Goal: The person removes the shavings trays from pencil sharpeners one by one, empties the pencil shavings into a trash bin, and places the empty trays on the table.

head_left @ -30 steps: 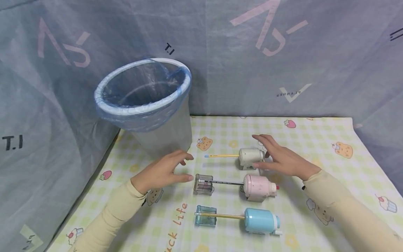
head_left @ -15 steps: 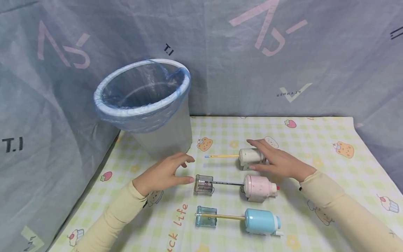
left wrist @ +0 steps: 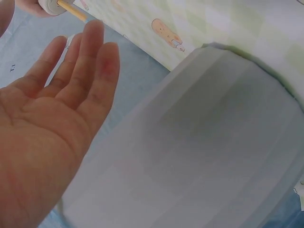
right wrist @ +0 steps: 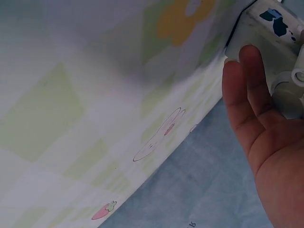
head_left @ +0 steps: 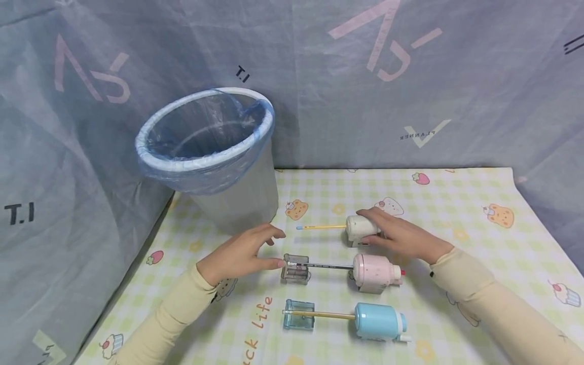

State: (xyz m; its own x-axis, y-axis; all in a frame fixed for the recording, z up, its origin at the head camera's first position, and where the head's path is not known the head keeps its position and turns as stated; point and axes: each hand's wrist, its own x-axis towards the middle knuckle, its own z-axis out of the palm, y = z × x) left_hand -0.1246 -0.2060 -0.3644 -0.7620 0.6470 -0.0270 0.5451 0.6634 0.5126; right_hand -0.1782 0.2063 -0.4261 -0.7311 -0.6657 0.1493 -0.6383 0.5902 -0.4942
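Three crank pencil sharpeners lie in a column on the checked cloth. My right hand [head_left: 399, 234] is around the white sharpener [head_left: 360, 227], fingers over its far side and thumb at its near side; the right wrist view shows fairly straight fingers beside it, and contact is hard to tell. A yellow pencil [head_left: 321, 227] sticks out of its left end. My left hand [head_left: 242, 256] hovers with loose fingers, palm bare in the left wrist view, near a grey see-through tray [head_left: 295, 275]. A dark pencil [head_left: 330, 266] runs from the pink sharpener [head_left: 371, 272] over that tray.
In front is a blue sharpener [head_left: 376, 320] holding a yellowish pencil [head_left: 335, 315], whose end lies over a blue see-through tray [head_left: 298, 322]. A tall bin [head_left: 253, 187] with a blue liner stands at back left. Grey-blue fabric [head_left: 347, 101] hangs behind.
My right hand has moved left and slightly down, closer around the white sharpener. The left hand has drifted slightly right and down. Sharpeners and pencils have stayed in place.
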